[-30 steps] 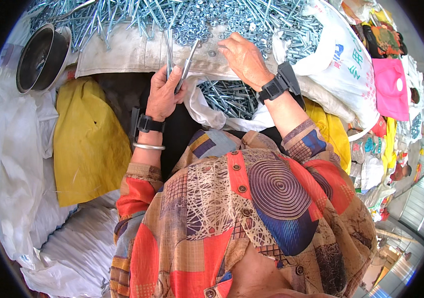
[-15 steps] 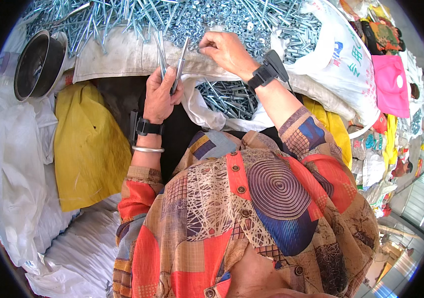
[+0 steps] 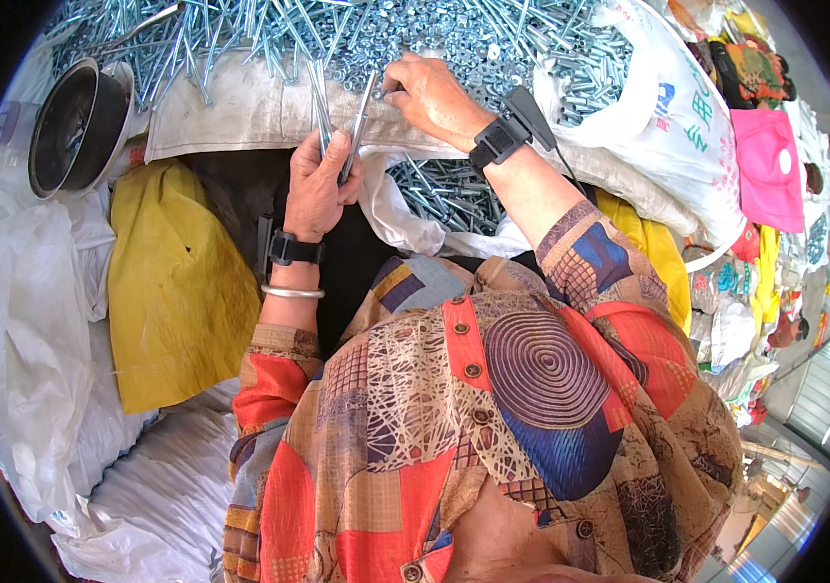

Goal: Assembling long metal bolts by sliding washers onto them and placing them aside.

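My left hand point(image 3: 320, 189) is closed around a few long, silvery metal bolts point(image 3: 358, 126), which point up and away past the thumb. One of them has a thicker sleeve at its lower part. To their right, my right hand point(image 3: 434, 100) bends its fingers down over the near edge of a heap of small metal nuts point(image 3: 415, 39). Its fingertips are drawn together, and whatever they pinch is hidden. Below that hand, an open white sack point(image 3: 400, 222) holds many metal bolts point(image 3: 449, 191).
Long thin bolts point(image 3: 230, 39) lie heaped at the far left of the pale cloth-covered surface point(image 3: 225, 107). A dark round pan point(image 3: 80, 131) stands at the left, above a yellow cloth point(image 3: 177, 291). A printed white sack point(image 3: 672, 126) borders the heap's right, beside a pink bag point(image 3: 766, 160).
My right hand has shifted slightly left and farther into the edge of the nuts. The left hand, still gripping the bolts, has moved a little to the right.
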A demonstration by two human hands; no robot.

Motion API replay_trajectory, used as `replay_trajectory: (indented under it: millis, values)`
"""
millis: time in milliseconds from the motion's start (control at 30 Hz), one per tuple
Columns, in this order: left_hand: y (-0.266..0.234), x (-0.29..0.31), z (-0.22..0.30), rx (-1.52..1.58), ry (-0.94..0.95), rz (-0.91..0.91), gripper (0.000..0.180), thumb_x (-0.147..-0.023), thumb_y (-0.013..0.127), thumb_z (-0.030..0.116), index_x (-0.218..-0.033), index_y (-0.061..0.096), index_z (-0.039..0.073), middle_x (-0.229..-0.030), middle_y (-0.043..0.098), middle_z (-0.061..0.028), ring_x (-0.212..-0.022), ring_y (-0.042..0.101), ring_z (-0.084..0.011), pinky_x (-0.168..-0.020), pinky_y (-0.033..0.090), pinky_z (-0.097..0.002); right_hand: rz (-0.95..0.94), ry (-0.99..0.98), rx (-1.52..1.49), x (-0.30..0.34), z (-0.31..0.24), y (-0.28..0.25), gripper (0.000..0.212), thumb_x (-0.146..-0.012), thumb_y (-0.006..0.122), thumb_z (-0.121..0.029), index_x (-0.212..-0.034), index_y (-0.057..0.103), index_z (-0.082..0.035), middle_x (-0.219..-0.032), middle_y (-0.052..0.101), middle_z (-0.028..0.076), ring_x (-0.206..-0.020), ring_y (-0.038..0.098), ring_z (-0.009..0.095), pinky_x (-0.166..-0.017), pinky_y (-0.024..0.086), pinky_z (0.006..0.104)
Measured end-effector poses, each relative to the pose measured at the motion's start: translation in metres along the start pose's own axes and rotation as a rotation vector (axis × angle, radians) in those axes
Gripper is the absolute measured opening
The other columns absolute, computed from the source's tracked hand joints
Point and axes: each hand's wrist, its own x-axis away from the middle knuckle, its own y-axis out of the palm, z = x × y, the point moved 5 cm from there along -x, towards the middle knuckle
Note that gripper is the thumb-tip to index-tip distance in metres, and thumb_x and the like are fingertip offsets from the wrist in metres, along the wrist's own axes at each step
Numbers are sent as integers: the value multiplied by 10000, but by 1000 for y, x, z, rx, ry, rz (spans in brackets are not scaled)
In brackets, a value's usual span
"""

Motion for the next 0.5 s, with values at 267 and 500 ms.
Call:
replay_trajectory:
  millis: [267,500]
  values:
    - [1,1,-2,10,-4,9,224,-1020,561,314,-962,527,101,-707,545,-15,-444,389,-62,-397,263,-209,-56,36,-42,3,9,-3,116,-794,705,-45,-890,672,13,-815,665,180,-778,669,333,-706,520,406]
    - [5,1,-3,-46,-33,24,204,-1003,599,283,-958,539,93,-698,552,-17,-446,397,-59,-402,275,-208,-58,56,-118,13,9,-8,164,-796,715,-37,-953,684,-2,-847,685,141,-732,670,237,-695,530,336]
